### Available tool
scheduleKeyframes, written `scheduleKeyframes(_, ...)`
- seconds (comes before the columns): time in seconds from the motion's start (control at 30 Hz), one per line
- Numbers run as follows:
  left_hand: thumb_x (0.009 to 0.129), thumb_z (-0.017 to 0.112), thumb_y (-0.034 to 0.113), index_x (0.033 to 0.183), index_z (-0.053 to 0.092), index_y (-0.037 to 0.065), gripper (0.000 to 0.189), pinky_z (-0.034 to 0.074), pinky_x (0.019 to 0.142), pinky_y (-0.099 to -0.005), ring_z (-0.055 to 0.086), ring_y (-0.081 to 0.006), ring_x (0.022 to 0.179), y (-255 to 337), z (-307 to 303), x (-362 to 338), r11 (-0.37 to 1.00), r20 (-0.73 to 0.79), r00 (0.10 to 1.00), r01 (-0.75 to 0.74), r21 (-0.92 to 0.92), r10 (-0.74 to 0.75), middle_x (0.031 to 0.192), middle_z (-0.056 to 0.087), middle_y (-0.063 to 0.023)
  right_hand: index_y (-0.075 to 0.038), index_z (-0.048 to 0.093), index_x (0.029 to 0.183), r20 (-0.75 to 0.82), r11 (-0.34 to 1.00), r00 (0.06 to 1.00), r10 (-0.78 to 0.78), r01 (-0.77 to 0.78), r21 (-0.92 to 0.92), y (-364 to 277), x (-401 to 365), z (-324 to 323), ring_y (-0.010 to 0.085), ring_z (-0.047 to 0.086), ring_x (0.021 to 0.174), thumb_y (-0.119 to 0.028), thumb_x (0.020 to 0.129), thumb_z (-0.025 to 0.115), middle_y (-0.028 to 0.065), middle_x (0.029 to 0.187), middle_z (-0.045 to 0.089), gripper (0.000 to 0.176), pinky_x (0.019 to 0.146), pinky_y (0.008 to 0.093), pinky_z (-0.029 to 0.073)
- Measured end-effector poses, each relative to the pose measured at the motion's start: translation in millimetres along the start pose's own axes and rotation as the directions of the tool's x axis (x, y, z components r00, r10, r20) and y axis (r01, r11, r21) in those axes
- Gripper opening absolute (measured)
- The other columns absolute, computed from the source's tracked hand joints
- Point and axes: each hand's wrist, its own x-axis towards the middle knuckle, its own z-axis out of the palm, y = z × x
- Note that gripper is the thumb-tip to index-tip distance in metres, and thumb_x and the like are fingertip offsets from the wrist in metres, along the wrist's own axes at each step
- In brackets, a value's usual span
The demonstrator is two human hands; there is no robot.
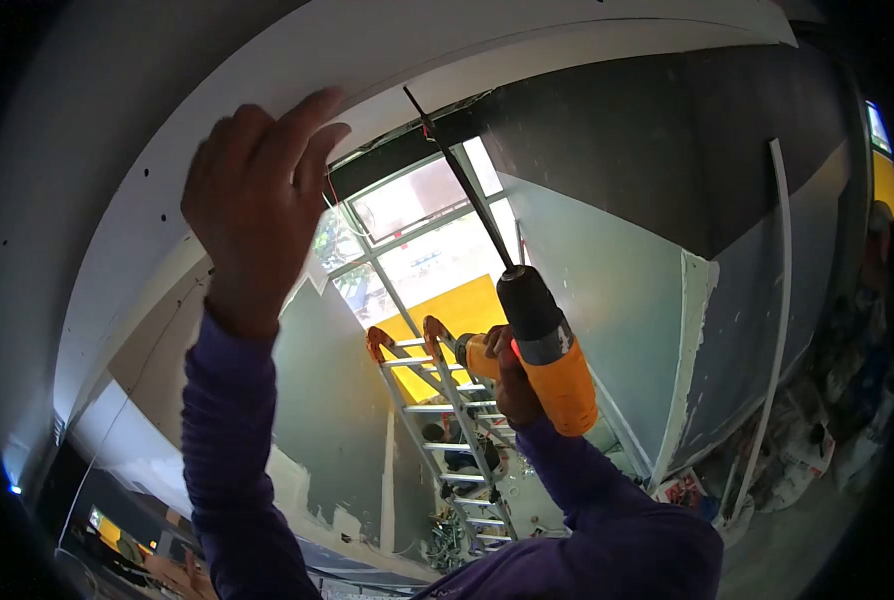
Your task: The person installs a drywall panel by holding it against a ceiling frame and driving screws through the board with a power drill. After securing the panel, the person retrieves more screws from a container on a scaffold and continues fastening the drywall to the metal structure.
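Observation:
My left hand (252, 200) is raised against the curved white ceiling panel (167, 155), its thumb and index finger apart with nothing visible between them. In my right hand (515, 385) is an orange and black cordless drill (559, 385), gripped around its handle and pointing upward. A long dark bit (477, 200) extends from the drill's chuck, its tip overlapping the lower edge of the panel in this view. A small red light shows beside my right fingers. Dark holes or screw heads dot the panel left of my left hand.
Below stands an aluminium stepladder (457, 445) with orange top caps, with a person (462, 460) low behind it. A window (432, 230) with a yellow lower part lies beyond. A long white strip (782, 280) leans at right, near bags and debris (797, 440).

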Motion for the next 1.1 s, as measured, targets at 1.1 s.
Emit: scheduleKeyframes(1.1,0.079,0.045,-0.006,0.11,0.051,-0.01,0.032,0.051,0.072,-0.0346,0.06,-0.032,0.087,243.8,-165.9,-587.1,-0.713,0.67,-0.708,-0.586,-0.384,0.222,0.103,0.059,-0.0229,-0.005,0.063,0.106,0.078,0.599,0.996,-0.041,0.087,-0.796,-18.2,51.9,-28.1,0.0194,0.066,0.079,-0.014,0.077,0.074,0.0088,0.09,0.067,0.033,0.07,0.0306,0.054)
